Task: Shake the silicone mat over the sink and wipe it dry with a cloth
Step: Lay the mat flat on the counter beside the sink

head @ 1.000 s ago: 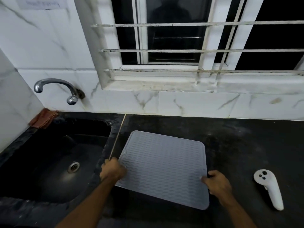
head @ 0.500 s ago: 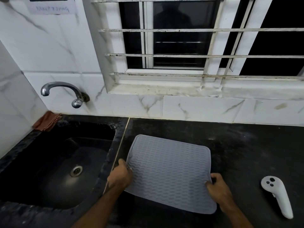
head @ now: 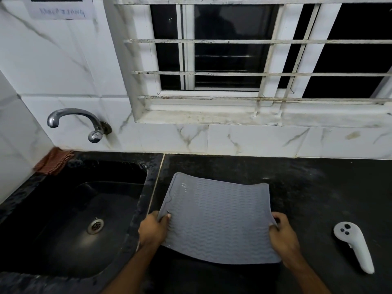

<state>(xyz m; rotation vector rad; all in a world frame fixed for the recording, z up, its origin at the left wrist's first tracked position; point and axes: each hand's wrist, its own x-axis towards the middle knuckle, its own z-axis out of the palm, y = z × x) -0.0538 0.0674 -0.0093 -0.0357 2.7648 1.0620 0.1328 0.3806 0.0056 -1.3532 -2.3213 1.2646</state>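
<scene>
At the far left a reddish cloth sits bunched at the sink's back corner, at about ten o'clock from the drain. The tap juts from the wall above it. The sink is dark, and nothing lies in its basin that I can see.

Right of the sink, on the black tabletop, is the grey mat. It is held at both side edges; it bows between the hands, so most of it seems lifted, though whether its far edge touches the tabletop I cannot tell. It hangs over the tabletop, just beside the sink's rim, not over the basin.

The left hand grips the mat's left edge, fingers curled and pinching it, forearm coming up from six o'clock. The right hand grips the right edge the same way, knuckles up, thumb side clamped onto the mat. Both wrists look level, the hands well apart with the mat stretched between them.

At three o'clock from the mat, well apart from it, a white controller lies on the tabletop.

My reading is that this is the pick-up, the opening of the shake step. The next move calls for carrying the mat toward nine o'clock until it is over the basin, tilting it so water runs off the ridges, then shaking. Silicone is floppy, so a firm pinch on both edges will matter. The cloth at the back corner is likely what the wipe needs afterwards.
</scene>
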